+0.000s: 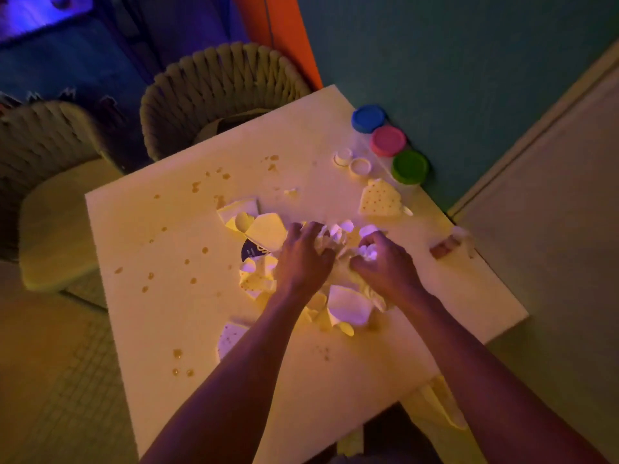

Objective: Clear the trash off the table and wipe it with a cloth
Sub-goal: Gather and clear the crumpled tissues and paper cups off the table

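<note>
So the square table (187,296) is a mess, brown drips all over and a heap of torn paper scraps (264,229) piled mid-table, three lidded tubs (388,141) parked at the far corner. Looks like the gathering stage, wiping hasn't started imo. Left hand (303,256) is curled down into the pile, right hand (382,259) is clenched round a crumpled wad (368,252). Next up probably scooping the whole bundle together and lifting it clear; can't say for sure the pale fabric-looking thing at the near edge is the cloth
</note>
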